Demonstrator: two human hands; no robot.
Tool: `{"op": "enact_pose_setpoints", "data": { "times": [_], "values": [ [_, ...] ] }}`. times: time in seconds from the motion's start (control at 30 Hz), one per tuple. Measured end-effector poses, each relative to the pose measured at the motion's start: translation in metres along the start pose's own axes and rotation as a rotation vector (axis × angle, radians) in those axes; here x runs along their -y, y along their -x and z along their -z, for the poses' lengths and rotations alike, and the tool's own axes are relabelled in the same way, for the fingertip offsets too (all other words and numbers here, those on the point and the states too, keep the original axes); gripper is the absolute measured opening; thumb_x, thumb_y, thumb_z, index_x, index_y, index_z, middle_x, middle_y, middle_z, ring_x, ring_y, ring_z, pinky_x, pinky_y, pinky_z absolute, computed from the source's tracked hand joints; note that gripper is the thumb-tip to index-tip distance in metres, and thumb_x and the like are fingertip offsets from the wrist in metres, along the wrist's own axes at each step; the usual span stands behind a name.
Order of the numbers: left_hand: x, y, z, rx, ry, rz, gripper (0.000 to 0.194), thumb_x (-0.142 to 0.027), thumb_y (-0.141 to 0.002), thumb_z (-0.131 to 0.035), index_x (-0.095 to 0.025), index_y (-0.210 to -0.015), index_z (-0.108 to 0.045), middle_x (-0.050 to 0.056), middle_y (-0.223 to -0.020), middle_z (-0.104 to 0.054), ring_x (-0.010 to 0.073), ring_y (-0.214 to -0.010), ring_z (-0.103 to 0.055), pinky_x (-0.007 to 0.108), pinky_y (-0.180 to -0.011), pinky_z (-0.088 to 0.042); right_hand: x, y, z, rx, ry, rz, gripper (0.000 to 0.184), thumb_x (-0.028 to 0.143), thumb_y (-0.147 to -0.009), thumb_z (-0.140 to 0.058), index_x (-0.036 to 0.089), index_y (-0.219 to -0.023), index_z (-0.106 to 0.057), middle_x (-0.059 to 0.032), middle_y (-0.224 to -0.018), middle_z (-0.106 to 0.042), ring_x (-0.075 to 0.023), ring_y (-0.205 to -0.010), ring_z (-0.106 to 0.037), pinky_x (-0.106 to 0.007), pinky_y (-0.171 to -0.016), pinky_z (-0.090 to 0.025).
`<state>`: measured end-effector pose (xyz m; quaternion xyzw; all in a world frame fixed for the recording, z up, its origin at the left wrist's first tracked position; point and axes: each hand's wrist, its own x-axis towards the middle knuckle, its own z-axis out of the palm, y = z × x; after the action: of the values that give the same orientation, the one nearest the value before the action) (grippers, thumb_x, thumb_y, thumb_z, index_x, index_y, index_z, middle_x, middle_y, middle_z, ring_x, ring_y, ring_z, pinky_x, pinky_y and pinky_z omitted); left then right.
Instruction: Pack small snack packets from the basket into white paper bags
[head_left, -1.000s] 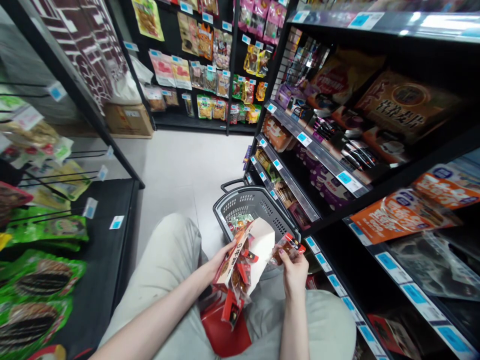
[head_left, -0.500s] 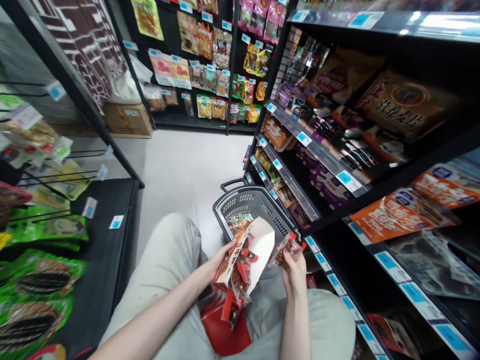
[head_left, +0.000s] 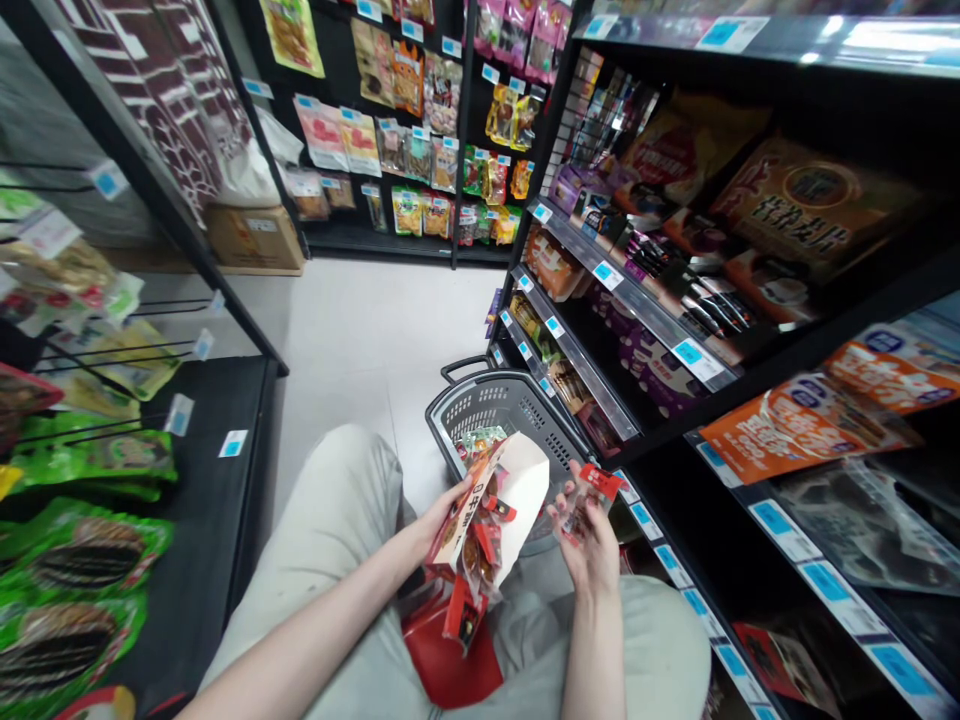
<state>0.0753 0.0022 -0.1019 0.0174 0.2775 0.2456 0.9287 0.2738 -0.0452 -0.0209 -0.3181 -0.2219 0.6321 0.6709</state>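
My left hand grips an opened white and red cardboard snack box by its printed side, above my lap. Small clear packets with red ends spill from the box's open side, one hanging low near a red piece between my legs. In my right hand is a single clear snack packet with a red end, held between thumb and fingers to the right of the box. Behind both hands stands a grey shopping basket with a green-and-white package inside.
Shelves with price tags and boxed or bagged goods rise close on the right. On the left is a black rack with green bags. Hanging snacks line the back. A cardboard box stands on the pale floor.
My right hand has turned palm up and its fingers have shifted around the packet, whose red end now points up and right. My left hand and the box have hardly moved.
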Motion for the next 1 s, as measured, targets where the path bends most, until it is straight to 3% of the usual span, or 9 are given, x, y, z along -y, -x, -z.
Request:
{"op": "enact_pose_setpoints", "data": {
  "times": [0.1, 0.23, 0.5, 1.0],
  "values": [
    [-0.0003, 0.0001, -0.0004, -0.013, -0.014, 0.005, 0.045, -0.049, -0.069, -0.051, -0.007, -0.083, -0.059, 0.011, -0.071, -0.066, 0.0206, -0.062, -0.062, 0.033, -0.067, -0.048, 0.0008, -0.0001, -0.0002, -0.058, 0.084, -0.009, 0.039, 0.033, -0.071, -0.056, 0.024, -0.108, -0.051, -0.0024, -0.094, -0.059, -0.0155, -0.078, -0.057, -0.034, -0.072, -0.045],
    [-0.0004, 0.0015, -0.0028, -0.015, -0.016, 0.005, 0.045, -0.049, -0.07, -0.05, -0.007, -0.086, -0.059, 0.012, -0.073, -0.066, 0.0215, -0.064, -0.062, 0.034, -0.068, -0.048, -0.0005, -0.0022, 0.0022, -0.057, 0.163, 0.006, 0.044, 0.034, -0.069, -0.059, 0.019, -0.108, -0.05, -0.0079, -0.089, -0.063, -0.0203, -0.075, -0.06, -0.041, -0.072, -0.046],
    [-0.0005, 0.0007, -0.0005, -0.013, -0.006, 0.002, 0.044, -0.048, -0.07, -0.051, -0.007, -0.083, -0.059, 0.011, -0.071, -0.066, 0.0209, -0.06, -0.062, 0.033, -0.065, -0.049, -0.0044, -0.0066, 0.0061, -0.135, 0.205, 0.028, 0.028, 0.035, -0.064, -0.063, 0.015, -0.082, -0.058, -0.0087, -0.076, -0.066, -0.0228, -0.074, -0.062, -0.042, -0.072, -0.046],
    [-0.0007, -0.0002, 0.0007, -0.032, -0.013, 0.006, 0.043, -0.048, -0.07, -0.049, -0.007, -0.082, -0.058, 0.011, -0.069, -0.066, 0.021, -0.059, -0.062, 0.035, -0.066, -0.049, -0.0026, -0.0051, 0.0034, -0.152, 0.201, 0.014, 0.027, 0.035, -0.062, -0.064, 0.014, -0.079, -0.06, -0.0082, -0.072, -0.066, -0.0229, -0.071, -0.062, -0.042, -0.071, -0.046]
  ]
}}
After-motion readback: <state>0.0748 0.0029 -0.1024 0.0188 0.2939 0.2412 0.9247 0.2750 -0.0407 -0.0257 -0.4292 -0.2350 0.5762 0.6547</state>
